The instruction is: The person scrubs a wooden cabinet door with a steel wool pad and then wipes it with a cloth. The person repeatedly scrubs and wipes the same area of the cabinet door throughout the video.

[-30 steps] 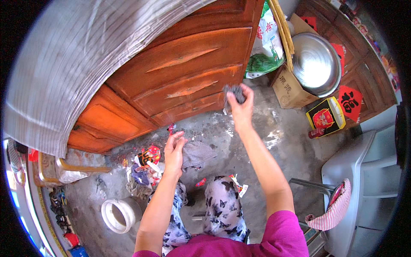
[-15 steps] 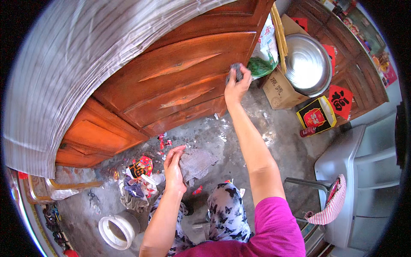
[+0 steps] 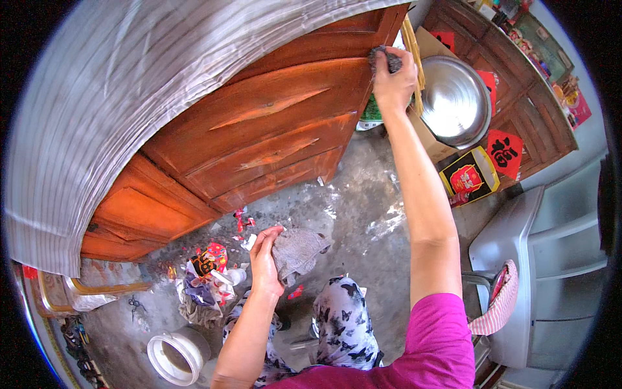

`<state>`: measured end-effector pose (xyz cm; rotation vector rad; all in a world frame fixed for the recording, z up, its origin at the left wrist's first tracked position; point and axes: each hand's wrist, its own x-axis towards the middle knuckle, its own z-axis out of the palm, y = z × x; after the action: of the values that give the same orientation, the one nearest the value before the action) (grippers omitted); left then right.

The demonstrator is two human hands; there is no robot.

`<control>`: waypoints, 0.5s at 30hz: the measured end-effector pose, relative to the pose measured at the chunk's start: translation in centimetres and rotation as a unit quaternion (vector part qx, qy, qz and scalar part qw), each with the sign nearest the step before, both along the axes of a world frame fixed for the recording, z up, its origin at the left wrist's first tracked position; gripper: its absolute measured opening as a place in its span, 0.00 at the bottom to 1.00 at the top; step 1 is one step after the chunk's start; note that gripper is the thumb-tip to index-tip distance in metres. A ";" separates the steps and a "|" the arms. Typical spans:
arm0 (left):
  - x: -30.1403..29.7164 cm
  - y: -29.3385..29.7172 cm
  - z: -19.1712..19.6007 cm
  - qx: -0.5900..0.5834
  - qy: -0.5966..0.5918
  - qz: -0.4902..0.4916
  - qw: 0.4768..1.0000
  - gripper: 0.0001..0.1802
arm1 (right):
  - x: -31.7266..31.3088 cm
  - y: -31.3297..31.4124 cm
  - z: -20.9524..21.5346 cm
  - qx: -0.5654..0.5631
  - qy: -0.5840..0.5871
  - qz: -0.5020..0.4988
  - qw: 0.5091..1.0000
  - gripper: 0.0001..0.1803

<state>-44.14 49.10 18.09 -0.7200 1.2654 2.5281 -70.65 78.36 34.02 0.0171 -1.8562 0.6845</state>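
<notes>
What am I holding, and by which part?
Right hand: dark scrubber, gripped by its sides. Left hand: grey cloth, held by its left edge.

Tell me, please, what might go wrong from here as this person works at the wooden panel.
The dark scrubbing pad in the right hand is at the edge of the wooden panel; if abrasive, it could scratch the finish.
The grey cloth looks loosely held in the left hand, so it might slip onto the littered floor.
The white bucket stands beside the legs and could be knocked.
</notes>
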 end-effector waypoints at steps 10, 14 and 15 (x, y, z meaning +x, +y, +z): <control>0.0 0.5 0.8 0.002 0.004 0.005 1.000 0.10 | 1.3 -1.2 0.6 0.044 -0.066 -0.034 0.996 0.10; -0.1 0.1 1.0 0.024 -0.002 0.006 1.000 0.10 | 4.4 -7.8 -0.4 0.136 -0.056 0.107 0.983 0.10; -0.2 0.1 0.4 0.018 0.003 0.009 1.000 0.10 | 4.3 -7.7 -0.2 0.167 -0.057 0.100 0.979 0.09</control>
<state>-44.36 49.23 18.47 -0.7198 1.2173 2.5618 -66.33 70.67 33.81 0.3948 -2.0810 0.5104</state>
